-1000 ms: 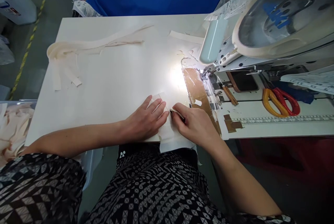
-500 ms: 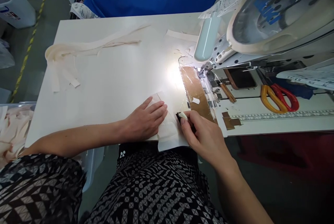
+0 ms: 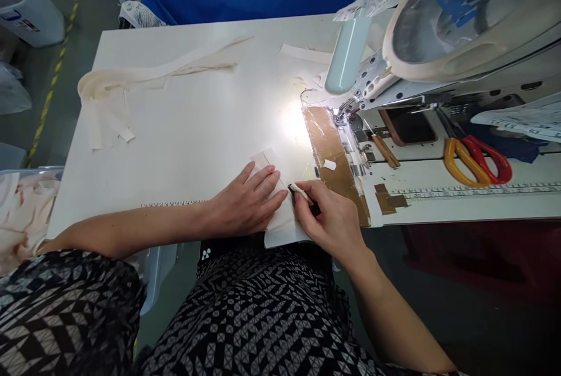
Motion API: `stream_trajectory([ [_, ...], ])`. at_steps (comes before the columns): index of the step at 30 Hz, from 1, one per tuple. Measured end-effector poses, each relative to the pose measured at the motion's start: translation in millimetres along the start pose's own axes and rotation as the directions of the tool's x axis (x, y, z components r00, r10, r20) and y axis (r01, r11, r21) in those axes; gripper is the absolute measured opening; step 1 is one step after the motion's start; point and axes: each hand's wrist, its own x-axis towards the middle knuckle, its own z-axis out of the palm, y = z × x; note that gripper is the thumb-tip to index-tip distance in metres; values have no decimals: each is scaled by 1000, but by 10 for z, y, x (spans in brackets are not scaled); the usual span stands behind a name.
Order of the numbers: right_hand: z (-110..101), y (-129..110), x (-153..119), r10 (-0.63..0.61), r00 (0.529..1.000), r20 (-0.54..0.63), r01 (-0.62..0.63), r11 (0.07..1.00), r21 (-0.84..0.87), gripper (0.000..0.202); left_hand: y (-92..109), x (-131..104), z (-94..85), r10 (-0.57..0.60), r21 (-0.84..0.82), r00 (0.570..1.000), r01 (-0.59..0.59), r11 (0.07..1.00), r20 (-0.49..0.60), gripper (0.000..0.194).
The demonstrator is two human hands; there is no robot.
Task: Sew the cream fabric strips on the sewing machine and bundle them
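Observation:
Near the table's front edge, my left hand (image 3: pixel 245 203) lies flat with fingers stretched over a pale cream fabric piece (image 3: pixel 280 224), pressing it on the white table. The fabric's lower end hangs over the edge. Just right of those fingers, my right hand (image 3: pixel 331 215) is closed around a small tool with a dark tip and pale grip (image 3: pixel 301 192); its kind is partly hidden by the fingers. The dark tip is at the fabric's right side, close to my left fingertips. Whether it touches the fabric I cannot tell.
A sewing machine (image 3: pixel 421 48) stands at right, its lamp lit. Orange-and-red scissors (image 3: pixel 467 165), a wooden-handled tool (image 3: pixel 385 151) and a phone-like dark object (image 3: pixel 409 126) lie beside it. Cream fabric strips (image 3: pixel 131 76) lie at the table's far left. A bin of fabric (image 3: pixel 26 212) stands left.
My right hand has moved left with the small tool, bringing its dark tip nearer my left fingers. My left hand stays on the fabric. The whole view has shifted slightly.

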Motion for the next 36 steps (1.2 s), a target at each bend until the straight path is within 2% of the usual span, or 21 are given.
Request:
stream_trajectory([
  [4, -6, 3, 37, -16, 999, 33, 16, 1000, 13, 10, 1, -6, 16, -4, -2, 1000, 4, 1000, -1, 38],
  [11, -87, 13, 83, -9, 984, 176, 2, 999, 39, 12, 6, -13, 48, -5, -6, 1000, 5, 1000, -2, 39],
  [17, -298, 26, 37, 36, 947, 320, -54, 997, 50, 13, 2, -13, 35, -1, -16, 1000, 2, 1000, 31, 40],
  [20, -411, 36, -8, 113, 919, 378, -155, 985, 80, 12, -3, -12, 20, 0, -21, 999, 1, 1000, 49, 40],
  [22, -428, 31, -39, 188, 917, 351, -238, 965, 106, 12, -8, -11, 13, 7, -28, 998, -5, 1000, 55, 40],
  [24, -382, 15, -62, 239, 931, 274, -281, 952, 124, 12, -14, -10, 8, 12, -40, 998, -10, 999, 61, 40],
  [26, -293, -4, -72, 241, 951, 194, -267, 957, 117, 12, -18, -11, 4, 9, -55, 998, -6, 998, 66, 40],
  [30, -122, -14, -51, 158, 982, 100, -165, 984, 64, 11, -20, -9, 0, 16, -69, 998, -12, 998, 62, 40],
  [36, -43, 2, 11, 127, 987, 96, -131, 990, 41, 13, -19, -6, 6, 33, -32, 997, -31, 999, 67, 43],
])
